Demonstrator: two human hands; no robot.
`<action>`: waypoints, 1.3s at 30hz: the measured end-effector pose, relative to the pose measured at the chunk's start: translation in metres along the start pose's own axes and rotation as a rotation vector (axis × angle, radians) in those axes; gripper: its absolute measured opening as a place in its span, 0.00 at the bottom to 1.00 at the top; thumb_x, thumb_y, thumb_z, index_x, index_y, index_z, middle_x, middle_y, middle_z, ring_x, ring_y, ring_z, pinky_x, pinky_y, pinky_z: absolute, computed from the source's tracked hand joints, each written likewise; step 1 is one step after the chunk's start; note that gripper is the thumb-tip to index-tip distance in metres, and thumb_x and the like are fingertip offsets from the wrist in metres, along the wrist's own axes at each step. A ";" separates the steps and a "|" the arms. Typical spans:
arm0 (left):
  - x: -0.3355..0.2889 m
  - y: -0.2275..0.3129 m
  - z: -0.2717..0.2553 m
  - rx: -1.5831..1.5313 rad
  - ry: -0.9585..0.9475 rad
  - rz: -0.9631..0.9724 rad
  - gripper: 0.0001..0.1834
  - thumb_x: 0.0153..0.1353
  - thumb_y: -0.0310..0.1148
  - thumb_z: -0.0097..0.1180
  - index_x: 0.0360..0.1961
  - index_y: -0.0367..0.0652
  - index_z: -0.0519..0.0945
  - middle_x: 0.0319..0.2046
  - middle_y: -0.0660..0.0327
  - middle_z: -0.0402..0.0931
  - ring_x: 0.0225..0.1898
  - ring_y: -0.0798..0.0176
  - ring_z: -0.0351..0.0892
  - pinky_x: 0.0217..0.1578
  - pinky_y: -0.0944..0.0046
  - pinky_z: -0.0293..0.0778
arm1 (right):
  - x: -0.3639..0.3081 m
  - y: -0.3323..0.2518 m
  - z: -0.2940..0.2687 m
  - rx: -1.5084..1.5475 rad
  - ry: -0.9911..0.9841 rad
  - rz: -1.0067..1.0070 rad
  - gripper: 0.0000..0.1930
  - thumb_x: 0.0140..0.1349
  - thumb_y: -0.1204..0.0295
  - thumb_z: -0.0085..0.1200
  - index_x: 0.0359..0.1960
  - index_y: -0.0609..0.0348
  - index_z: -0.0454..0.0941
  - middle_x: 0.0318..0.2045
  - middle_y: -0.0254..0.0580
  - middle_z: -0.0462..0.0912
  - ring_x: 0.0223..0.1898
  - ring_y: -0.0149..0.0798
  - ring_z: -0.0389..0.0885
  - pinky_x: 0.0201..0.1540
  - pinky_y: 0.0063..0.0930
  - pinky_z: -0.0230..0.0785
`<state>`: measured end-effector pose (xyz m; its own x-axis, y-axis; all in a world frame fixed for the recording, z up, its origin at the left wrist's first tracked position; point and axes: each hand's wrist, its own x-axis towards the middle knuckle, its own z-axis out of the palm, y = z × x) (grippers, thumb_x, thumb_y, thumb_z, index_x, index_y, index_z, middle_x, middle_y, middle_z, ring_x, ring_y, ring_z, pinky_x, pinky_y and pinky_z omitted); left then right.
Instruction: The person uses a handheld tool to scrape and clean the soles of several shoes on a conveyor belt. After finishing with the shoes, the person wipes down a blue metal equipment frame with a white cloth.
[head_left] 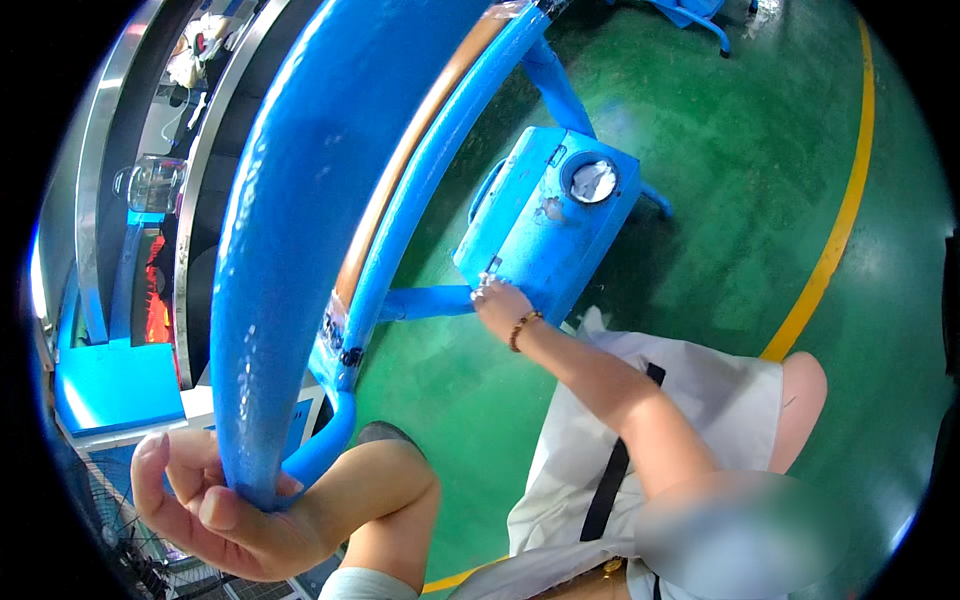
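Observation:
Close in front of me a long, shiny blue panel (300, 230) runs from the top edge down to a narrow lower end. My left hand (225, 515) is curled around that end, palm up, with part of the palm hidden behind the panel. A blue tubular frame (440, 150) runs along its right side, with a brown strip between. Lower down sits a blue box (540, 225) with a round opening (593, 181) that holds crumpled white material. My right hand (500, 308), a beaded bracelet on its wrist, has its fingertips pressed together at the box's near left corner, by a small metal part.
A green floor (720, 200) with a yellow line (835, 235) lies to the right. At the left are metal-edged shelves with a clear glass jar (155, 182) and a blue sheet (120, 385). Another blue frame (690, 12) stands at the far top.

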<state>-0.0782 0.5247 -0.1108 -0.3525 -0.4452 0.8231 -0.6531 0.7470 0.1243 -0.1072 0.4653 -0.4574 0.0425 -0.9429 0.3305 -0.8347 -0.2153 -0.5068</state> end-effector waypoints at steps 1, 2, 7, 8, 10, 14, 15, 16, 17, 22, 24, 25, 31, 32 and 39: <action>-0.001 -0.001 0.003 -0.040 0.010 -0.017 0.23 0.55 0.46 0.37 0.41 0.36 0.62 0.13 0.64 0.60 0.09 0.82 0.55 0.09 0.85 0.46 | -0.011 0.004 0.001 0.010 -0.006 0.007 0.11 0.47 0.71 0.39 0.27 0.65 0.72 0.31 0.49 0.73 0.37 0.44 0.69 0.38 0.33 0.64; -0.001 -0.003 0.006 -0.070 0.003 -0.014 0.23 0.55 0.46 0.38 0.41 0.36 0.62 0.13 0.64 0.60 0.09 0.82 0.55 0.09 0.85 0.46 | -0.022 0.006 0.002 0.024 -0.013 0.018 0.12 0.48 0.71 0.39 0.28 0.65 0.72 0.31 0.49 0.72 0.37 0.44 0.70 0.38 0.33 0.64; -0.002 -0.006 -0.002 -0.072 0.002 -0.015 0.23 0.54 0.46 0.39 0.42 0.35 0.61 0.14 0.63 0.60 0.09 0.81 0.55 0.08 0.84 0.45 | -0.068 0.011 -0.041 0.163 -0.279 -0.118 0.12 0.48 0.71 0.37 0.32 0.63 0.69 0.31 0.47 0.72 0.33 0.45 0.71 0.35 0.32 0.64; -0.002 -0.005 0.001 -0.074 0.006 -0.017 0.24 0.54 0.46 0.39 0.42 0.35 0.61 0.14 0.63 0.60 0.09 0.81 0.55 0.08 0.84 0.45 | -0.072 0.024 -0.048 0.194 -0.185 -0.114 0.12 0.48 0.71 0.37 0.33 0.61 0.69 0.31 0.45 0.72 0.33 0.44 0.71 0.34 0.32 0.64; -0.001 -0.006 0.003 -0.030 0.001 0.011 0.23 0.55 0.45 0.38 0.42 0.35 0.61 0.14 0.63 0.60 0.09 0.81 0.55 0.08 0.83 0.45 | -0.069 0.048 -0.052 0.279 0.009 -0.123 0.11 0.48 0.72 0.38 0.33 0.58 0.69 0.30 0.42 0.72 0.33 0.42 0.70 0.33 0.32 0.64; 0.002 -0.009 -0.006 0.079 -0.007 0.064 0.22 0.55 0.44 0.37 0.41 0.35 0.62 0.13 0.64 0.60 0.09 0.81 0.55 0.09 0.83 0.46 | -0.045 0.103 -0.082 0.011 0.142 0.171 0.10 0.47 0.74 0.38 0.32 0.54 0.67 0.29 0.40 0.72 0.34 0.41 0.69 0.34 0.32 0.62; 0.002 -0.007 -0.004 0.033 -0.035 0.045 0.21 0.56 0.44 0.36 0.41 0.35 0.63 0.13 0.64 0.61 0.09 0.81 0.55 0.09 0.82 0.47 | -0.047 0.103 -0.082 0.013 0.189 0.189 0.09 0.47 0.74 0.38 0.32 0.54 0.67 0.29 0.40 0.72 0.34 0.41 0.69 0.34 0.32 0.62; 0.001 -0.006 -0.003 0.040 -0.044 0.021 0.22 0.56 0.45 0.35 0.42 0.36 0.62 0.12 0.64 0.61 0.10 0.81 0.55 0.10 0.82 0.49 | -0.047 0.101 -0.079 0.014 0.237 0.206 0.09 0.47 0.74 0.37 0.32 0.54 0.67 0.29 0.41 0.72 0.34 0.41 0.69 0.34 0.32 0.62; 0.000 -0.006 -0.002 0.047 -0.053 -0.002 0.22 0.56 0.46 0.34 0.42 0.37 0.62 0.12 0.64 0.60 0.10 0.80 0.55 0.12 0.82 0.51 | -0.047 0.097 -0.075 0.015 0.286 0.223 0.09 0.47 0.74 0.37 0.32 0.55 0.67 0.29 0.42 0.72 0.33 0.41 0.69 0.34 0.32 0.62; 0.001 -0.002 0.002 0.039 -0.030 -0.020 0.22 0.55 0.46 0.36 0.42 0.38 0.62 0.12 0.64 0.61 0.10 0.80 0.56 0.12 0.83 0.51 | -0.067 0.030 -0.018 -0.025 0.234 0.054 0.08 0.46 0.73 0.40 0.29 0.57 0.68 0.30 0.43 0.72 0.34 0.38 0.70 0.34 0.29 0.64; 0.000 -0.003 0.004 -0.018 0.032 -0.039 0.23 0.53 0.46 0.40 0.40 0.36 0.63 0.12 0.64 0.63 0.10 0.81 0.56 0.10 0.83 0.49 | -0.067 0.018 -0.029 0.150 0.199 0.092 0.08 0.45 0.74 0.40 0.28 0.57 0.69 0.27 0.38 0.73 0.34 0.36 0.71 0.34 0.28 0.64; 0.000 -0.004 0.000 -0.011 0.005 -0.045 0.23 0.53 0.47 0.40 0.41 0.39 0.64 0.14 0.65 0.65 0.10 0.81 0.58 0.10 0.84 0.51 | -0.067 0.022 -0.035 0.142 0.201 0.082 0.08 0.45 0.74 0.40 0.28 0.57 0.69 0.27 0.38 0.73 0.33 0.37 0.71 0.34 0.29 0.64; 0.000 -0.011 -0.005 0.050 0.041 -0.029 0.21 0.54 0.46 0.39 0.43 0.43 0.63 0.16 0.65 0.68 0.11 0.82 0.60 0.11 0.84 0.55 | -0.036 0.103 -0.074 0.104 0.337 0.419 0.08 0.47 0.72 0.39 0.28 0.57 0.70 0.28 0.44 0.71 0.31 0.44 0.69 0.33 0.33 0.63; 0.000 -0.011 -0.006 0.046 0.038 -0.015 0.21 0.54 0.45 0.40 0.43 0.42 0.63 0.15 0.65 0.67 0.11 0.82 0.60 0.11 0.84 0.55 | -0.034 0.109 -0.083 0.088 0.413 0.415 0.08 0.49 0.71 0.39 0.27 0.58 0.70 0.29 0.45 0.71 0.31 0.45 0.69 0.33 0.34 0.62; 0.001 0.006 0.009 0.069 0.093 -0.054 0.22 0.55 0.45 0.39 0.43 0.39 0.62 0.12 0.66 0.63 0.11 0.80 0.58 0.15 0.83 0.55 | -0.056 0.047 -0.013 0.205 0.500 0.331 0.09 0.45 0.75 0.42 0.30 0.58 0.70 0.26 0.45 0.71 0.30 0.45 0.69 0.32 0.34 0.62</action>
<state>-0.0883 0.5247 -0.1143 -0.2541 -0.4332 0.8647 -0.7147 0.6865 0.1339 -0.1563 0.5113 -0.4892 -0.5031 -0.7457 0.4367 -0.6352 -0.0236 -0.7720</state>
